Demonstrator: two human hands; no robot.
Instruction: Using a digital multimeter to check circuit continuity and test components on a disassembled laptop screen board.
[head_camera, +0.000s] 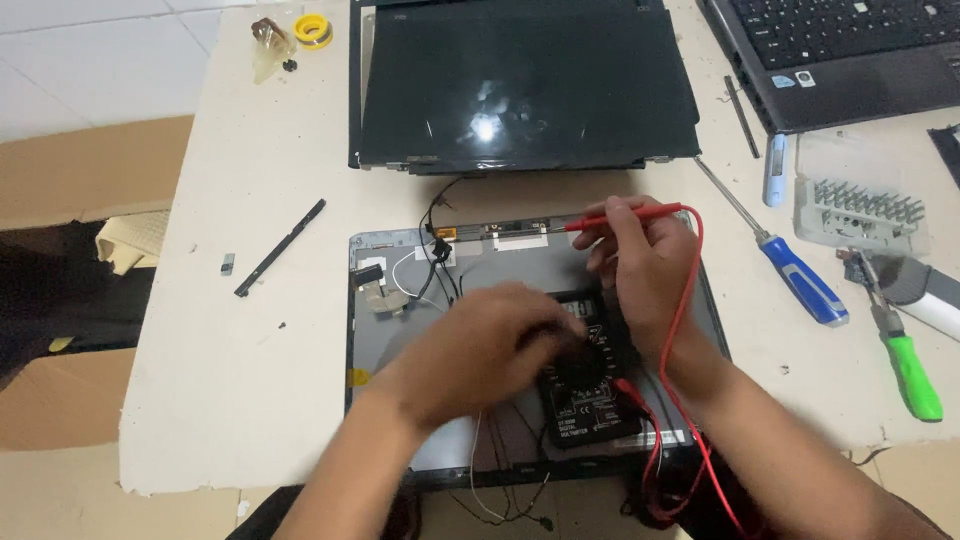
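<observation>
A black multimeter (590, 400) lies on the grey laptop lid shell (520, 260) in front of me. My left hand (490, 345) rests over its top, fingers at the round dial. My right hand (640, 260) pinches a red test probe (625, 217), whose tip points left toward the small board strip at the lid's upper edge. The probe's red lead (685, 310) loops down past my right wrist to the meter. Thin black and white wires (430, 275) run across the lid's upper left.
A detached black display panel (525, 85) lies beyond the lid. At right sit an open laptop (850, 55), a blue-handled screwdriver (800, 280), a green-handled tool (910, 375), a clear bit case (860, 200). A black strip (280, 247) lies left; yellow tape roll (313, 30) far left.
</observation>
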